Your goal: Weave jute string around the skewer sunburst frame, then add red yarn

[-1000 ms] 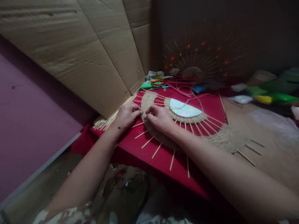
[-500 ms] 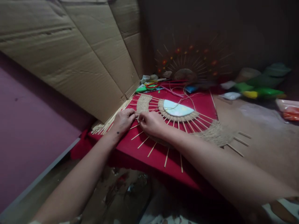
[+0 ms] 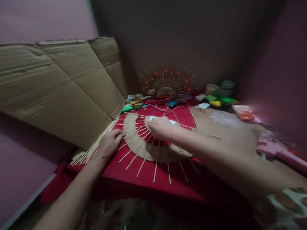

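Observation:
A half-round fan of thin wooden sticks lies on a red cloth (image 3: 115, 174), with a wide band of woven twine (image 3: 153, 152) running in an arc across the sticks. My left hand (image 3: 110, 142) is at the band's outer left edge, thumb and fingers pinched on a strand of twine (image 3: 134, 131). That strand crosses the band towards my right hand (image 3: 160, 127), which is closed above the middle of the fan. Its fingertips are hidden behind the hand. Partly covered by it is a pale blue half-disc (image 3: 172, 122) at the fan's centre.
Loose sticks (image 3: 80, 156) lie beside a leaning cardboard sheet (image 3: 72, 92) on the left. Orange-handled scissors (image 3: 137, 103) and twine lie behind. A finished stick fan with flowers (image 3: 165, 91) stands at the wall. Coloured packets (image 3: 226, 101) and a pink glue gun (image 3: 271, 147) are on the right.
My right hand has moved away from my left, inward over the fan's centre, and the strand now stretches between them. My left hand stays by the band's edge. The camera view has shifted.

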### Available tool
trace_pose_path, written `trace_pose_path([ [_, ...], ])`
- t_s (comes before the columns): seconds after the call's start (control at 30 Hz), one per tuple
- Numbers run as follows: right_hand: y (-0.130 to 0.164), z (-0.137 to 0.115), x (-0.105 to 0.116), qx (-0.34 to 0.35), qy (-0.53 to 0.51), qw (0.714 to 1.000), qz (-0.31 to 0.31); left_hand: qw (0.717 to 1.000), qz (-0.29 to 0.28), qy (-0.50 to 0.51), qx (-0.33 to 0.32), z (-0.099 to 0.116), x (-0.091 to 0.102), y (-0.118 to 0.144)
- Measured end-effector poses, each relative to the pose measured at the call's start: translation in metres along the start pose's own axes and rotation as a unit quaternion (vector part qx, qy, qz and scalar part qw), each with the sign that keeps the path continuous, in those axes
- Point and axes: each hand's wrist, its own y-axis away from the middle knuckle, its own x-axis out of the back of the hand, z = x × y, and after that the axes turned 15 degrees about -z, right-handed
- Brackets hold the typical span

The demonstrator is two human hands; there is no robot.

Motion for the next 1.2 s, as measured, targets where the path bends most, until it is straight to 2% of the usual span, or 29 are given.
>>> trace_pose_path([
  [0.1, 0.02, 0.04, -0.007, -0.115, -0.007, 0.993, 0.006, 1.0, -0.009, 0.004, -0.001, 0.0, -0.001, -0.001],
  [0.17, 0.031, 0.058, -0.015, -0.156, -0.016, 0.988, 0.006, 1.0, -0.007, 0.006, -0.005, 0.001, -0.001, -0.001],
  [0.27, 0.037, 0.065, -0.028, -0.2, -0.057, 0.978, 0.015, 1.0, 0.007, 0.004, -0.002, 0.002, -0.001, 0.0],
  [0.37, 0.03, 0.064, -0.037, -0.224, -0.107, 0.968, 0.04, 1.0, 0.013, -0.003, 0.007, 0.004, 0.0, 0.003],
  [0.53, 0.012, 0.085, -0.035, -0.216, -0.095, 0.971, 0.037, 0.999, 0.014, 0.044, -0.028, 0.008, -0.001, 0.01],
  [0.7, 0.011, 0.123, -0.028, -0.151, -0.029, 0.988, 0.005, 0.994, 0.018, 0.088, -0.061, 0.009, -0.003, 0.013],
  [0.83, 0.012, 0.142, -0.025, -0.122, -0.026, 0.992, 0.011, 0.991, 0.01, 0.093, -0.094, 0.011, -0.003, 0.015],
  [1.03, 0.007, 0.153, -0.03, -0.081, 0.008, 0.997, 0.015, 0.99, -0.004, 0.091, -0.112, 0.016, 0.0, 0.017],
  [1.2, 0.007, 0.153, -0.037, -0.063, 0.046, 0.996, 0.044, 0.988, -0.031, 0.094, -0.116, 0.016, 0.0, 0.016],
])
